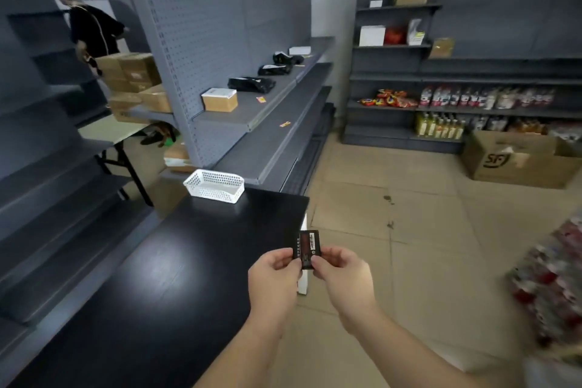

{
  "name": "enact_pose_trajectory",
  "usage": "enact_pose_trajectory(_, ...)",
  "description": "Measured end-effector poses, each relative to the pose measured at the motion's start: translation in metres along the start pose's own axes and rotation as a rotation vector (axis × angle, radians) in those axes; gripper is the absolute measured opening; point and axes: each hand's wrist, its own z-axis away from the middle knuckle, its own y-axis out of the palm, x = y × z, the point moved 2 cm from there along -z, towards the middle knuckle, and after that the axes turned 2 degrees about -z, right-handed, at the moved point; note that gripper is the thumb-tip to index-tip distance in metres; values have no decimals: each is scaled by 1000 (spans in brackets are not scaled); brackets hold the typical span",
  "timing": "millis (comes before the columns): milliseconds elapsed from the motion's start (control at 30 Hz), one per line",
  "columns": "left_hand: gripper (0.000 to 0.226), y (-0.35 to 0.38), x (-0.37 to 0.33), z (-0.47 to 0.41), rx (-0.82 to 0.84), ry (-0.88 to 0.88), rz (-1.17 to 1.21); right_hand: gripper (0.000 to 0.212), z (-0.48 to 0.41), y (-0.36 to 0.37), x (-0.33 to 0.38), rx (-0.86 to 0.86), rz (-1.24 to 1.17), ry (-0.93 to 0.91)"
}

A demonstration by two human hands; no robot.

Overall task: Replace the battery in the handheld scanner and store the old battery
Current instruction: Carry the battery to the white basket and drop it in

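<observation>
Battery: a flat black rectangular cell with a red-and-white printed label (307,248), held in the air between your two hands, just past the right edge of the glossy black worktop (189,261) and over the tiled floor. It touches no surface.

Long axis: it runs up and away from you, roughly upright in the head view and tilted slightly. The lower half sits between your fingers; the upper half stands free above them, label face toward you.

Left hand (273,277): fingers curled closed, pinching the cell's left edge. Right hand (341,274): fingers likewise closed on its lower right edge and corner, thumb on the face. Both hands meet at the cell and neither is nearer than the other, so either can keep it when you let go with the other.

Old or fresh cell: you cannot tell from this view. No handheld scanner shows anywhere in the frame.

White perforated plastic basket (215,186): sits at the far edge of the worktop, near its far right corner, well apart from your hands, ahead and to your left. It looks empty.

Judgement: if this is the spent cell, the basket is the likely store. The move then runs forward and leftward, which favours your left hand. Turn the cell flat before release so it does not tip against the basket wall.
</observation>
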Motion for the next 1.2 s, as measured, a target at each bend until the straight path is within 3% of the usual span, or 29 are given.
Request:
enact_pose_trajectory(233, 21, 106, -25, -27, 84, 27, -21, 17, -70, -73, 26, -107, -35, -2)
enact_pose_trajectory(467, 21, 172, -43, -76, 173, 14, -20, 16, -136, -99, 43, -179, -43, 15)
enact_pose_trajectory(800, 19, 241, -76, -238, 289, 50, -72, 15, -301, -67, 74, -243, -21, -29)
enact_pose_trajectory(1200, 20, 307, -108, -423, 285, -13, -37, 16, -477, -13, 109, -277, -28, 7)
